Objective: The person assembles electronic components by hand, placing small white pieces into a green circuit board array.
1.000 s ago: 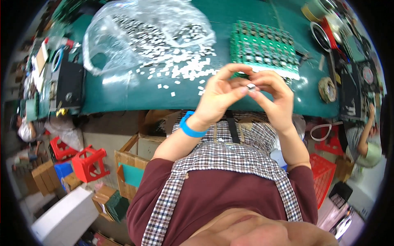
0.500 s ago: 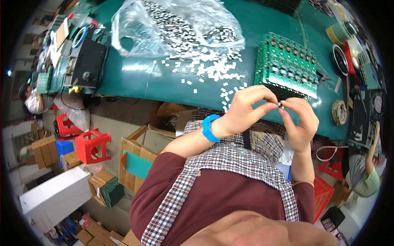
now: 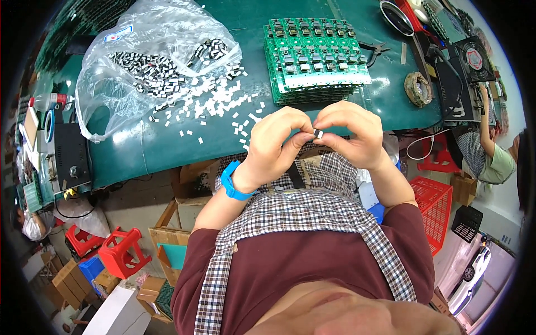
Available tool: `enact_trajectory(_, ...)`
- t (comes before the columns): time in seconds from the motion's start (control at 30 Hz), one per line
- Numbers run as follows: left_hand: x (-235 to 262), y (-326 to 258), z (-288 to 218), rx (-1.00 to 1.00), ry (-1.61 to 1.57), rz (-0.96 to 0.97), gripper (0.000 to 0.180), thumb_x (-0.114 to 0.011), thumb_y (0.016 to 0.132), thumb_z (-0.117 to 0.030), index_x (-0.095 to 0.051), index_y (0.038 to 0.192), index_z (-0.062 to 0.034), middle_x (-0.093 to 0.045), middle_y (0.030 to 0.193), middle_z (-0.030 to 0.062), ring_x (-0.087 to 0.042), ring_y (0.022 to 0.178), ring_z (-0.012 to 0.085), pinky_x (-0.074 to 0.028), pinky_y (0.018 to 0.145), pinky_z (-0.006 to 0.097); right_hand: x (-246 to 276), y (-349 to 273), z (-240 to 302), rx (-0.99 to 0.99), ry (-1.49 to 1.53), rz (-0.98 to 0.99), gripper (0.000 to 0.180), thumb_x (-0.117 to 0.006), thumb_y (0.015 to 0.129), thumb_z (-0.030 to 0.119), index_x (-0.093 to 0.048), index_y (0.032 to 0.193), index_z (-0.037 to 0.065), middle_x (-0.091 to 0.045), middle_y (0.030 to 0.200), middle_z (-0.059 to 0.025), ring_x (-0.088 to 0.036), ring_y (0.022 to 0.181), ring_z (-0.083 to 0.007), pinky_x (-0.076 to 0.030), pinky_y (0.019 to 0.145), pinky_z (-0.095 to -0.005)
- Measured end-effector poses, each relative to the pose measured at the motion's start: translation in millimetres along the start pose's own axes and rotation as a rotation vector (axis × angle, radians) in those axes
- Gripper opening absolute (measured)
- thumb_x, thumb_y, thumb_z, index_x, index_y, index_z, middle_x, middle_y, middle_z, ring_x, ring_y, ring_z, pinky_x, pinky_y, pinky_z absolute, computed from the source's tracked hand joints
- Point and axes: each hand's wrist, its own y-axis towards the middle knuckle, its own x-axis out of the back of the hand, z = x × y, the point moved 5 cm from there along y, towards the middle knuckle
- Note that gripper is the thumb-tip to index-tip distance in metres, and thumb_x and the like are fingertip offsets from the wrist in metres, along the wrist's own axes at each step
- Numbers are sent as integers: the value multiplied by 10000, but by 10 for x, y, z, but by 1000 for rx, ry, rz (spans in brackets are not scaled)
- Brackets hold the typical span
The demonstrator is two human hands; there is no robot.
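Left hand: the left hand [image 3: 279, 144] is raised at the table's front edge, elbow bent, fingers curled; a blue wristband [image 3: 234, 183] is worn at its wrist.
Right hand: the right hand [image 3: 357, 134] is held opposite, fingers bent inward, its thumb pointed toward the left thumb.
Grip: a small black-and-white piece [image 3: 317, 133] is pinched among the thumbs and forefingers of both hands; which hand bears it cannot be told.
Piece's place: it is held in front of the stack of circuit boards [image 3: 315, 53], above the apron [image 3: 301, 209].
Since half a second ago: the hands have been brought closer together, and the piece's black and white faces are now shown plainly.
View: it has been shifted; the stack, the plastic bag [image 3: 162, 22] and the scattered white pieces [image 3: 215, 100] are seen farther left.
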Motion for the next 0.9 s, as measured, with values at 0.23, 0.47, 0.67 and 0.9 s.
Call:
enact_trajectory(0.23,-24,-99,45,47,-95,-127,114,-643,802,-49,-542,822,-1,-579,755,105,-568,646,246,-456,577,311,-78,16,-3,11,59,-45,210,-739,655,0,-618,827,5,-633,793,-103,-628,728,-229,-505,640,-312)
enact_trajectory(0.47,-112,-119,75,49,-225,-104,105,-625,817,-48,-529,835,-10,-563,746,98,-559,638,225,-444,553,303,-58,9,35,-45,54,-45,225,-757,625,16,-607,792,6,-616,746,-96,-614,691,-223,-486,615,-295)
enact_trajectory(0.67,-58,-73,15,15,-60,-178,145,-670,751,3,-599,878,0,-605,788,115,-606,690,243,-491,597,303,14,-79,34,-46,-39,-159,219,-754,636,-28,-639,821,0,-652,776,-111,-647,717,-224,-513,631,-294)
enact_trajectory(0.9,1,-66,-10,-60,174,-193,179,-704,684,46,-608,827,-1,-617,738,113,-619,655,246,-494,563,305,-10,-16,62,29,-109,-166,198,-753,650,-15,-636,809,2,-648,778,-102,-647,706,-229,-523,634,-306)
